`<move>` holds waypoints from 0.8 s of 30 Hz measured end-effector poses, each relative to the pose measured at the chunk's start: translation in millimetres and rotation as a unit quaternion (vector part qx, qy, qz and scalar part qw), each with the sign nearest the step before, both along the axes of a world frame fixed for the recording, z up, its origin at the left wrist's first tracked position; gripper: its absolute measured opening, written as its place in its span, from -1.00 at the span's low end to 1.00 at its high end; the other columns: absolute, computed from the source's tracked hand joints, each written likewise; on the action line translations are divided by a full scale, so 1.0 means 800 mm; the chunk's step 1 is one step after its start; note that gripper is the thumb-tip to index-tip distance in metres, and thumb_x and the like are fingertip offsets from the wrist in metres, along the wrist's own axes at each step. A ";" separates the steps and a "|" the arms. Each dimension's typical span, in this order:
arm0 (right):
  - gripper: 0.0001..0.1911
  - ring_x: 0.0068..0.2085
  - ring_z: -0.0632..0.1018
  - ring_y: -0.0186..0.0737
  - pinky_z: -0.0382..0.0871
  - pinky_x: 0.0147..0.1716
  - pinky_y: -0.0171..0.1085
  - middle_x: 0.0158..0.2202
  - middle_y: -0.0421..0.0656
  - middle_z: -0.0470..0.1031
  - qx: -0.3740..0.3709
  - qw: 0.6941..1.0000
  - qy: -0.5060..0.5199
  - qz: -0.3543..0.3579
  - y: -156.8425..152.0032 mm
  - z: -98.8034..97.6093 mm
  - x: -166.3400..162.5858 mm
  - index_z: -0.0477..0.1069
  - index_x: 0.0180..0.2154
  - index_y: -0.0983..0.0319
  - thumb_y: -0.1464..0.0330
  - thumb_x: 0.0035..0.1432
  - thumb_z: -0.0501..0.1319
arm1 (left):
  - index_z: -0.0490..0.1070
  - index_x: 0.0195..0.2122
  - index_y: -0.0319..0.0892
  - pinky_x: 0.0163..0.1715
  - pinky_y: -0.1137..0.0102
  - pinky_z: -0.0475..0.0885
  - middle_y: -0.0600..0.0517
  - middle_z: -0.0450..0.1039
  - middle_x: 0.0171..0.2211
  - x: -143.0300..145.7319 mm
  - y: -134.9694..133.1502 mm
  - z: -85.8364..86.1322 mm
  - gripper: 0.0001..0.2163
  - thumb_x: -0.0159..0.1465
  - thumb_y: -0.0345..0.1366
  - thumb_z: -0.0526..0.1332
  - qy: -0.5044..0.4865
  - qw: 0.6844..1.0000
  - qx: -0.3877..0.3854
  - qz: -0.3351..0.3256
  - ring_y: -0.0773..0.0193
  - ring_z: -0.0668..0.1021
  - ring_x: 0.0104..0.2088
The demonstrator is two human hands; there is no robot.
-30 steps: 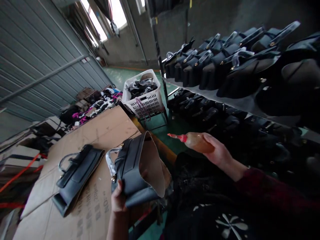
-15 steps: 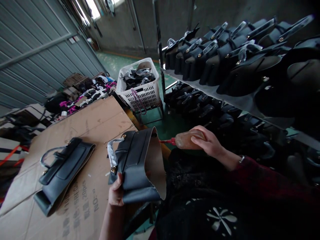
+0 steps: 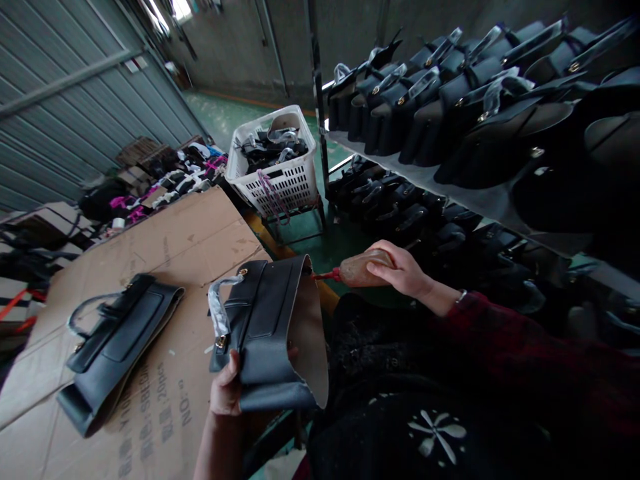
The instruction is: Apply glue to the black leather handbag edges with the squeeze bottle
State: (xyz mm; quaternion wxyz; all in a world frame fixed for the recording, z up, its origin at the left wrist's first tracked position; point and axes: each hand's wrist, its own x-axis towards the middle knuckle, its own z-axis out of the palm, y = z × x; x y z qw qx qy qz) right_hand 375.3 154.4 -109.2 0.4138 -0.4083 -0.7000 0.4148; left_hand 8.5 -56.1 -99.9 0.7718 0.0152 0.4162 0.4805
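Observation:
My left hand (image 3: 226, 393) grips the near end of a dark leather bag shell (image 3: 265, 327), holding it up over the table edge so its tan inner face shows. A plastic-wrapped handle (image 3: 218, 312) hangs on its left side. My right hand (image 3: 400, 270) is closed round an amber squeeze bottle (image 3: 357, 268). The bottle's red nozzle (image 3: 324, 275) touches the far upper edge of the shell.
A second dark bag shell (image 3: 113, 350) lies on the cardboard-covered table (image 3: 190, 240). A white basket (image 3: 280, 183) of parts stands beyond the table. Shelves on the right carry rows of dark bags (image 3: 450, 107). Boxes and scraps are piled at the left wall.
My right hand has brought the bottle leftward and down until its nozzle meets the shell's edge. The view has tilted down a little. My left hand keeps its grip.

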 end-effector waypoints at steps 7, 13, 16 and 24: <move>-0.75 -0.38 0.44 -0.21 0.31 -0.36 -0.24 -0.40 -0.19 0.42 -0.014 1.000 -0.012 0.004 0.005 -0.013 0.001 0.37 -0.26 0.21 0.17 0.10 0.25 | 0.36 0.19 -0.05 0.21 0.03 0.18 -0.08 0.42 0.13 -0.005 0.003 -0.002 -0.52 0.32 0.01 0.04 -0.101 0.986 0.093 -0.093 -0.09 0.32 0.22; -0.75 -0.38 0.43 -0.22 0.30 -0.37 -0.25 -0.40 -0.19 0.42 -0.033 0.999 -0.011 0.009 -0.001 -0.023 0.003 0.38 -0.28 0.22 0.17 0.10 0.25 | 0.36 0.19 -0.13 0.23 0.04 0.13 -0.11 0.39 0.16 0.008 0.009 0.007 -0.51 0.34 0.00 0.02 -0.137 0.978 0.132 -0.090 -0.09 0.27 0.25; -0.74 -0.39 0.43 -0.22 0.30 -0.37 -0.25 -0.40 -0.19 0.42 -0.046 0.999 -0.008 0.014 -0.007 -0.029 0.007 0.39 -0.28 0.22 0.16 0.11 0.24 | 0.32 0.21 -0.01 0.21 0.07 0.19 -0.03 0.40 0.15 0.011 0.008 0.011 -0.49 0.27 0.03 0.13 -0.103 0.990 0.077 -0.064 -0.08 0.27 0.25; -0.71 -0.37 0.43 -0.21 0.30 -0.35 -0.24 -0.41 -0.19 0.43 -0.108 0.992 0.040 -0.050 -0.019 -0.044 0.018 0.41 -0.29 0.22 0.14 0.05 0.28 | 0.29 0.22 0.08 0.11 -0.03 0.31 0.03 0.16 0.31 0.024 0.016 0.021 -0.47 0.22 -0.01 0.21 -0.044 0.995 0.088 -0.035 -0.20 0.23 0.27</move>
